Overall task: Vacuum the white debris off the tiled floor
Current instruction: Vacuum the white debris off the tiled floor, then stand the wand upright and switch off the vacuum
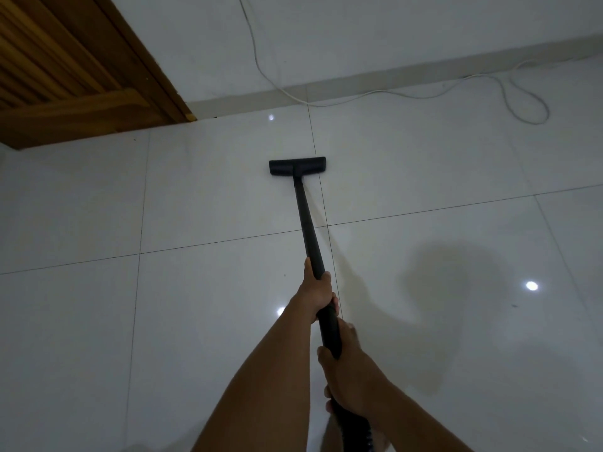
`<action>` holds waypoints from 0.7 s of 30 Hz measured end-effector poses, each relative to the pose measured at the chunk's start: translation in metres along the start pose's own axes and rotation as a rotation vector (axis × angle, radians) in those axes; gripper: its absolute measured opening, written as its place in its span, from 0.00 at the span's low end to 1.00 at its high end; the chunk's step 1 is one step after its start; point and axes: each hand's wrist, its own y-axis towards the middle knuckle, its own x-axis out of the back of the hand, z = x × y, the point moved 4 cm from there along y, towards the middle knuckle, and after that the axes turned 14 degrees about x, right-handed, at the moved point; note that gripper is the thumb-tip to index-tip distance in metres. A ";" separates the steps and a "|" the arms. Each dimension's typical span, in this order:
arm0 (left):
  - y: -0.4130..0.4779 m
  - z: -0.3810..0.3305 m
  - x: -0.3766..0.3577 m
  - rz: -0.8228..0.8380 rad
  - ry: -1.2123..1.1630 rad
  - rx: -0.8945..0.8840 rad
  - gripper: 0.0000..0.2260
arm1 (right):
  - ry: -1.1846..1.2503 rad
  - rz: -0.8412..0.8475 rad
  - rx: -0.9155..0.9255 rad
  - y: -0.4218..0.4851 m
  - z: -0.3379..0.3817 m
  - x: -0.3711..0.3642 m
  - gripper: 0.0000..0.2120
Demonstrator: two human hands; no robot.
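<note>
A black vacuum wand runs from my hands out to its flat black floor head, which rests on the glossy white tiled floor near the wall. My left hand grips the wand higher up the tube. My right hand holds the lower end, where the ribbed black hose begins. No white debris stands out on the tiles around the head; a few tiny dark specks show.
A wooden louvred door fills the upper left corner. A white cable hangs down the wall and loops along the baseboard to the right. Ceiling lights reflect on the tiles, and my shadow falls to the right.
</note>
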 end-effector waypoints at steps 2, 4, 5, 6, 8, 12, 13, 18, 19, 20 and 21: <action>-0.009 0.006 -0.004 0.002 0.001 0.006 0.31 | -0.114 -0.023 0.019 -0.006 -0.002 0.000 0.34; -0.023 0.006 -0.006 0.009 -0.001 -0.001 0.31 | -0.153 -0.013 0.017 -0.010 -0.005 0.000 0.36; -0.029 0.005 -0.006 0.013 -0.002 -0.003 0.30 | -0.149 -0.012 0.012 -0.013 -0.001 0.001 0.36; -0.038 0.004 -0.005 0.018 0.001 -0.002 0.30 | -0.134 -0.030 0.020 -0.021 0.008 0.005 0.36; -0.055 0.001 -0.002 0.028 0.008 0.000 0.31 | -0.103 -0.057 0.033 -0.031 0.019 0.009 0.34; -0.088 -0.002 0.011 0.047 0.073 -0.003 0.31 | 0.009 -0.049 0.024 -0.064 0.053 0.011 0.26; -0.098 -0.003 0.014 0.052 0.110 -0.010 0.30 | 0.093 -0.037 0.018 -0.072 0.060 0.009 0.21; -0.148 0.003 0.044 0.038 0.250 -0.061 0.24 | 0.304 0.013 0.039 -0.108 0.091 0.001 0.19; -0.158 0.005 0.051 0.020 0.269 -0.081 0.23 | 0.305 0.005 0.045 -0.114 0.096 -0.001 0.19; -0.168 0.008 0.060 0.001 0.282 -0.104 0.23 | 0.302 0.000 0.051 -0.119 0.104 -0.003 0.19; -0.178 0.011 0.069 -0.020 0.286 -0.128 0.22 | 0.310 -0.006 0.055 -0.125 0.111 -0.006 0.19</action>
